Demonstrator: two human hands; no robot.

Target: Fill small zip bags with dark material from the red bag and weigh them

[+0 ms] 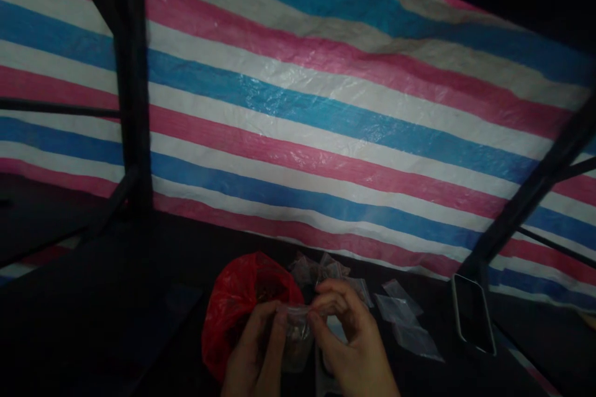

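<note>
Between my two hands hangs a small clear zip bag (296, 342) with brownish contents I cannot make out. My left hand (259, 347) pinches the left end of its top edge. At the right end of that edge, my right hand (347, 338) has its thumb and forefinger pressed together. Just behind my left hand stands an open red plastic bag (233, 291) with dark, small bits inside. Partly hidden under my right hand is a pale, flat device (321, 372) on the dark table.
Several filled small zip bags (333, 268) lie beyond my hands. Flat clear zip bags (403, 316) are spread to the right, near a phone (474, 315) leaning by a dark post. A striped plastic sheet (326, 124) hangs behind the dark table (153, 285).
</note>
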